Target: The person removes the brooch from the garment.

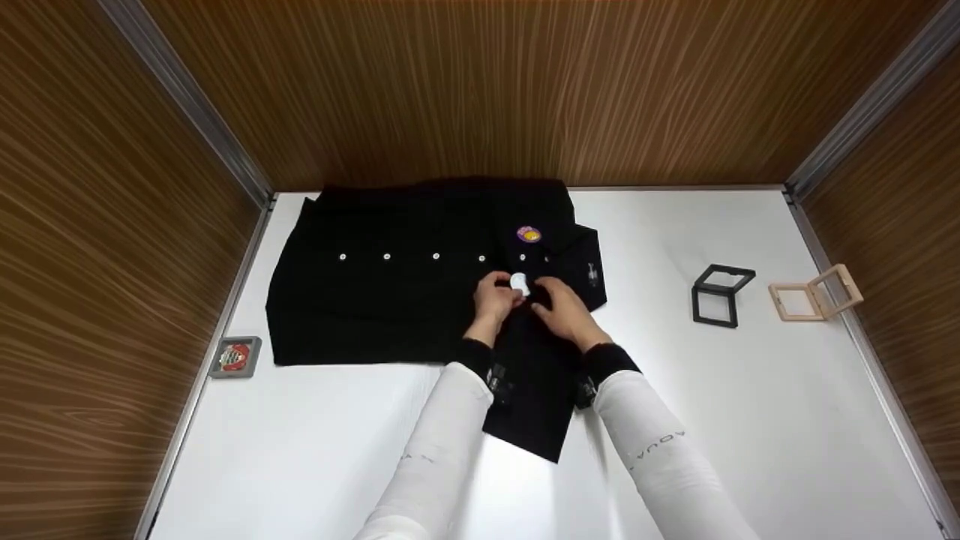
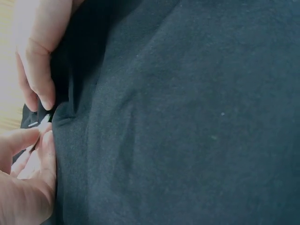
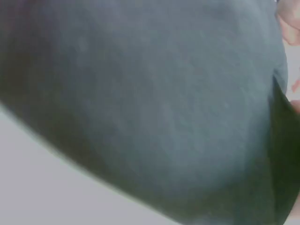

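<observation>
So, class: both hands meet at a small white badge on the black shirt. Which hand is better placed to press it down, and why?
Probably the left hand: its fingers already pinch the white badge over the black shirt. The right hand sits just beside it.

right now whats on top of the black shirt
On the black shirt: a purple-and-yellow badge and a row of white buttons. The left hand and right hand hold a small white piece; its underside is hidden.
</observation>
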The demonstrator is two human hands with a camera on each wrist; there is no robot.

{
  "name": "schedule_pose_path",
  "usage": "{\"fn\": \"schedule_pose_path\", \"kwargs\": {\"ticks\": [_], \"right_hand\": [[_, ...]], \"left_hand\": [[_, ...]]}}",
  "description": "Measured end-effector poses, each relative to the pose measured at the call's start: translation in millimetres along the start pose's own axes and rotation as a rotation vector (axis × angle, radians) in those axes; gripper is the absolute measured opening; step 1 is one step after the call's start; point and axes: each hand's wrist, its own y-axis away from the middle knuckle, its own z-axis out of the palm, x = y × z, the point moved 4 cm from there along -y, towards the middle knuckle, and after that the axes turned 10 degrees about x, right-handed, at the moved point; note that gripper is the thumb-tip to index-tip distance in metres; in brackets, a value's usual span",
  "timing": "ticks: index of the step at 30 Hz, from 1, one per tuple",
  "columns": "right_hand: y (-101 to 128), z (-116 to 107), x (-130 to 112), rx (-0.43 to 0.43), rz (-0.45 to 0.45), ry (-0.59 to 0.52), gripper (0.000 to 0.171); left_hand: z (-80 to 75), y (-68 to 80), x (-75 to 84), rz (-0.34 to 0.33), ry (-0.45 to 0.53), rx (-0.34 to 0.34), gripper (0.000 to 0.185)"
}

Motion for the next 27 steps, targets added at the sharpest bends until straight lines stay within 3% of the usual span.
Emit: {"fn": "schedule_pose_path", "kwargs": {"ticks": [5, 9, 14, 20, 27], "right_hand": [[4.3, -7.3, 2.4, 0.030, -0.029, 0.129, 0.041], [7.8, -6.7, 4.3, -0.027, -0.036, 0.191, 0.049], [9.5, -5.3, 5.3, -0.102, -0.018, 0.185, 0.057], [9.9, -4.5, 7.2, -0.117, 0.001, 0.158, 0.059], [10.0, -5.5, 9.2, -0.111, -0.014, 0.145, 0.062]], "left_hand": [[1.2, 0.8, -1.1, 0.021, -0.013, 0.000, 0.038], [2.5, -1.7, 0.9, 0.067, -0.091, -0.009, 0.036], [1.1, -5.6, 7.6, 0.182, -0.294, -0.040, 0.035], [4.8, -5.2, 22.0, 0.356, -0.604, -0.067, 0.035], [15.8, -1.9, 35.7, 0.516, -0.827, -0.128, 0.028]]}}
